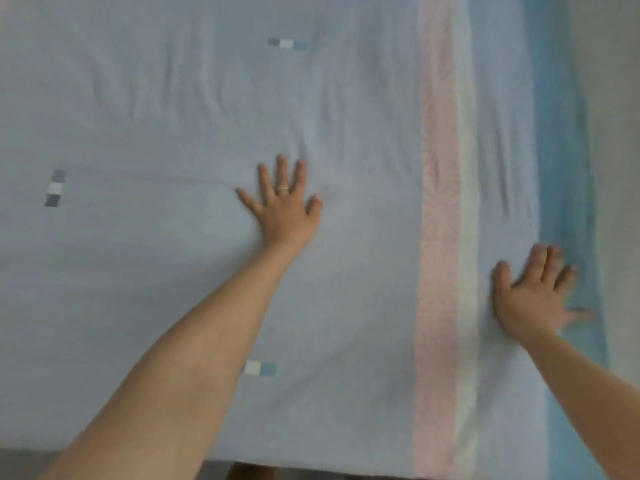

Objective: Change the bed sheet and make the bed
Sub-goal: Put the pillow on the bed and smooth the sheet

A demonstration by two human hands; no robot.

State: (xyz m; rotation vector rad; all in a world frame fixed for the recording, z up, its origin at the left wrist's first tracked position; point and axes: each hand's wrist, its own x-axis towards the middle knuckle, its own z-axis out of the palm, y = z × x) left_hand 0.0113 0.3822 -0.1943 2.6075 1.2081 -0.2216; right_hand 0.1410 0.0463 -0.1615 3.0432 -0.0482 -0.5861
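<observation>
A pale blue bed sheet (173,98) lies spread over the bed and fills most of the view. It has small grey, white and teal patches, a pink and cream stripe (443,202) down the right side, and a teal border (557,133) at the right edge. My left hand (284,206) lies flat on the sheet near the middle, fingers spread, a ring on one finger. My right hand (533,296) presses flat on the sheet at the right, by the teal border. Light wrinkles run across the sheet above my left hand.
The bed's near edge runs along the bottom of the view, with dark floor (214,471) below it. A pale grey surface (616,133) lies beyond the bed's right edge.
</observation>
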